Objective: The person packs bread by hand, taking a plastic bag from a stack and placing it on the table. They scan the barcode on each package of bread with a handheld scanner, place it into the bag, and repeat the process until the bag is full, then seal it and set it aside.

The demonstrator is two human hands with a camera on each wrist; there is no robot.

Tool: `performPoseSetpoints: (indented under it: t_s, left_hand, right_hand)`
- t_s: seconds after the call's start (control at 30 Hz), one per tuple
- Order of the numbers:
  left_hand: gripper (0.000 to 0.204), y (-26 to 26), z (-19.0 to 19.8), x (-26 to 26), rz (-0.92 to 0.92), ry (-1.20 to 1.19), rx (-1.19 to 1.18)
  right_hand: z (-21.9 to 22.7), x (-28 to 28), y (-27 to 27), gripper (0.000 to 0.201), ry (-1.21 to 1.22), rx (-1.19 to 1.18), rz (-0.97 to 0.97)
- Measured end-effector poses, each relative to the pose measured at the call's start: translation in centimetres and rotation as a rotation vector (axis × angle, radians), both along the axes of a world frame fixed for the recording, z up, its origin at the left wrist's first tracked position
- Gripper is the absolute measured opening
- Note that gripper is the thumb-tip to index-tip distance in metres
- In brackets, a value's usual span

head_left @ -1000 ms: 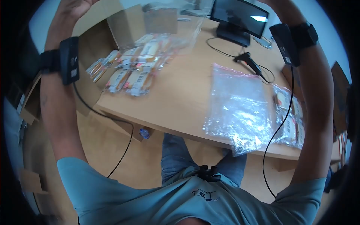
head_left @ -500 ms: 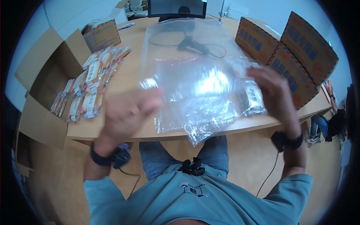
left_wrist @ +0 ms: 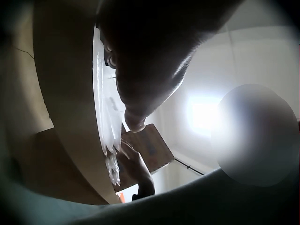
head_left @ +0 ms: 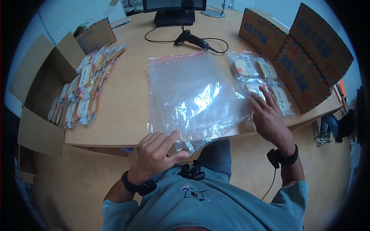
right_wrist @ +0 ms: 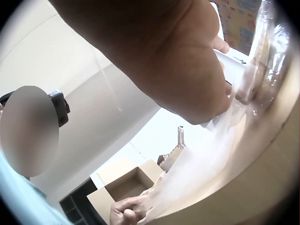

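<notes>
A large clear plastic bag with a pinkish top edge lies flat on the table, its crumpled lower corner over the front edge. My left hand is at that near edge, thumb and index finger spread beside the corner; firm contact cannot be told. To the right, a clear pack of several wrapped bread-like pieces lies next to the bag. My right hand, fingers extended, lies over the bag's right edge and the pack's near part. In the right wrist view its fingertips are partly hidden.
Wrapped pieces are piled at the left beside an open carton. A black handheld scanner with its cable lies behind the bag, before a monitor. Printed cartons stand at the right; a seated person is beyond.
Both hands came down from high up, lowering a clear bag that had hung in the air; it now lies on the table, off the scanner. The left hand moved to the near edge.
</notes>
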State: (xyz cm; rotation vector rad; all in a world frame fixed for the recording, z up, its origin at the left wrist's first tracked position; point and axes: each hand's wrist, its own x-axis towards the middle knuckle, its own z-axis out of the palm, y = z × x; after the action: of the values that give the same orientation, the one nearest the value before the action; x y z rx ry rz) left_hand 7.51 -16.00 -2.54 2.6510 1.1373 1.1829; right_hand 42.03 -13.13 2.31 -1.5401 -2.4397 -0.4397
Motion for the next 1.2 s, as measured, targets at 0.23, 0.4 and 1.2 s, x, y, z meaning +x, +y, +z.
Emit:
performPoseSetpoints:
  t_s: [0.23, 0.4, 1.2]
  left_hand:
    - [0.066, -1.0, -0.6, 0.9, 0.135, 0.200, -0.030]
    - [0.063, -1.6, -0.4, 1.9, 0.123, 0.254, -0.019]
    - [0.053, -1.2, 0.1, -2.4, 0.171, -0.067, -0.219]
  right_hand:
    - [-1.4, -0.5, -0.5, 0.035, 0.028, 0.030, 0.142]
    - [-1.9, -0.8, -0.3, 0.016, 0.033, 0.174, 0.188]
    - [-6.2, -7.1, -1.5, 0.036, 0.332, 0.043, 0.155]
